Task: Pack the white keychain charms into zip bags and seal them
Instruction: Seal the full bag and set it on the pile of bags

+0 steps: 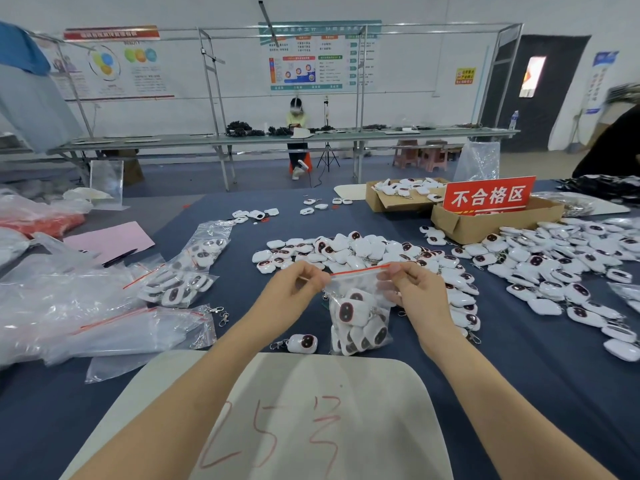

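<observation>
A blue table (519, 375) carries a white board (363, 393) (red marks scrawled on it) at its near edge and a wide pile (363, 249) of white charms farther out. Between them a clear bag (360, 323) full of charms is held upright, the left hand (298, 284) and right hand (412, 289) each pinching one end of its red zip (360, 270) with curled fingers. One loose charm (303, 342) lies on the table just left of the bag.
</observation>
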A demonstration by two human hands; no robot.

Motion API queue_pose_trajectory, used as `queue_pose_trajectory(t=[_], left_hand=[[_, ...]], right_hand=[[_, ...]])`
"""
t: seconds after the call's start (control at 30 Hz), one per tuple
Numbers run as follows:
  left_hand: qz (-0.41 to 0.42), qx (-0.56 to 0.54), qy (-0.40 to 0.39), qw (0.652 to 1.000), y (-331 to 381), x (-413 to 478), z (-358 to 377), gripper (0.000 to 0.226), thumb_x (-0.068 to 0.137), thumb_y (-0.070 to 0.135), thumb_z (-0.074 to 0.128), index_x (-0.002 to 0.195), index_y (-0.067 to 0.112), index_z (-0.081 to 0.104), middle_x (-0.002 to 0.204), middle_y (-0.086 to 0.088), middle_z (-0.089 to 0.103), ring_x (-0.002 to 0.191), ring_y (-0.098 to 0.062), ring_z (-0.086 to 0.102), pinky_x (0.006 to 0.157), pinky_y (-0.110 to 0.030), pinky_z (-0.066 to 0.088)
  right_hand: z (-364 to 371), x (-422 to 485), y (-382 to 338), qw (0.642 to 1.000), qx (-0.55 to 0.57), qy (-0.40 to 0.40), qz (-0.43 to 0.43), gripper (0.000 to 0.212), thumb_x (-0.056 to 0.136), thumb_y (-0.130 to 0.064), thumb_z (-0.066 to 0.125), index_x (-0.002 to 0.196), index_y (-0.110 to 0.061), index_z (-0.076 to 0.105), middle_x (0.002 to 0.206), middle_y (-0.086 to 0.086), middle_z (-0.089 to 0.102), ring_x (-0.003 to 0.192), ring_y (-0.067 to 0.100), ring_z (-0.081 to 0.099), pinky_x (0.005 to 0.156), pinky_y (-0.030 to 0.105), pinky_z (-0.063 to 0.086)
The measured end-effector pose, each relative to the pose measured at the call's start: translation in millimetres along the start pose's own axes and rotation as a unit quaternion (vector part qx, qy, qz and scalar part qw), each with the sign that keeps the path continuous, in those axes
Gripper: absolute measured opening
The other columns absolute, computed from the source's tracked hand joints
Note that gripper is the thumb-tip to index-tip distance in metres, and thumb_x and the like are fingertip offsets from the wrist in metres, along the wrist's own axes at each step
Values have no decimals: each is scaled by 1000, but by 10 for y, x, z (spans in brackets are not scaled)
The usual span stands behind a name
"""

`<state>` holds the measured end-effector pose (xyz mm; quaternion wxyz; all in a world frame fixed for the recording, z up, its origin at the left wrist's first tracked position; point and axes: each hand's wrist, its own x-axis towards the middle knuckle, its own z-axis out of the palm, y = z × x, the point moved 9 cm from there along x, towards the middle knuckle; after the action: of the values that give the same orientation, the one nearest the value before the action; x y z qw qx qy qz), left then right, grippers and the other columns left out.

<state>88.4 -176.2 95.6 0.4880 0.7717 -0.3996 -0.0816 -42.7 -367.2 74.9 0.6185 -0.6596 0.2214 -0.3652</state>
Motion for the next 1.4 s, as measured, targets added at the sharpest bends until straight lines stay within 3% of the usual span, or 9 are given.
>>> queue_pose_trajectory(t=[0.13,0.3,0.5,0.67,0.9,1.0,1.07,1.23,1.4], left_hand=[[-18,-127,-49,991,-143,-106,346,28,103,46,53,122,34,70,122,18,72,119,0,63,108,-32,47],[-48,-163,64,983,-101,-14,235,33,105,36,54,87,23,77,86,0,74,83,-16,66,94,-57,55],[-105,-160,167,967,-269,33,-385,29,104,31,56,85,21,76,75,12,76,60,1,62,55,-18,44],[-172,-114,273,939,-739,-206,-1079,33,102,35,57,80,13,68,71,-5,60,68,-18,50,67,-31,40],[-274,-193,408,849,-1521,-647,-2056,23,100,16,54,80,14,66,90,-13,65,69,-24,58,59,-31,49],[-339,-235,424,806,-1898,-836,-2241,19,99,3,49,83,6,58,57,-7,68,55,-23,60,44,-27,53],[-386,-228,412,793,-2135,-925,-2268,19,96,-6,44,85,0,58,45,-10,63,68,-32,61,56,-31,53],[-408,-136,443,786,-2303,-938,-2340,42,99,7,46,138,-7,49,133,-22,60,117,-34,58,90,-35,42],[-381,5,426,821,-2102,-787,-2399,56,102,11,42,154,-2,25,156,-26,35,141,-43,38,114,-45,33]], right_hand=[[39,-20,-33,1000,1,-21,-7,21,101,-16,57,89,-20,73,83,-4,77,75,8,73,71,25,58],[104,-18,-101,999,37,-19,5,20,100,-21,59,87,-21,75,81,-5,77,68,8,71,66,24,59],[680,-45,-138,984,94,-120,89,18,100,-20,58,105,-21,75,100,2,77,80,12,73,72,27,61],[1566,-413,45,945,56,-276,168,18,99,-28,60,115,-22,67,110,-1,75,91,13,73,69,27,60],[1998,-447,137,944,-6,-288,162,29,101,-19,54,130,-19,57,116,7,66,87,17,62,77,29,58],[1877,-350,271,953,-10,-248,174,27,101,-18,54,127,-19,60,114,5,68,84,17,65,73,28,59],[1761,-287,382,959,-11,-217,184,23,100,-17,55,121,-21,63,115,6,69,82,17,67,71,27,59],[1510,-150,583,970,-13,-159,185,22,100,-13,52,115,-23,64,110,4,70,81,17,68,72,28,60],[1468,-104,634,972,-28,-153,174,22,100,-13,49,111,-26,63,109,3,70,83,18,68,73,28,60]])
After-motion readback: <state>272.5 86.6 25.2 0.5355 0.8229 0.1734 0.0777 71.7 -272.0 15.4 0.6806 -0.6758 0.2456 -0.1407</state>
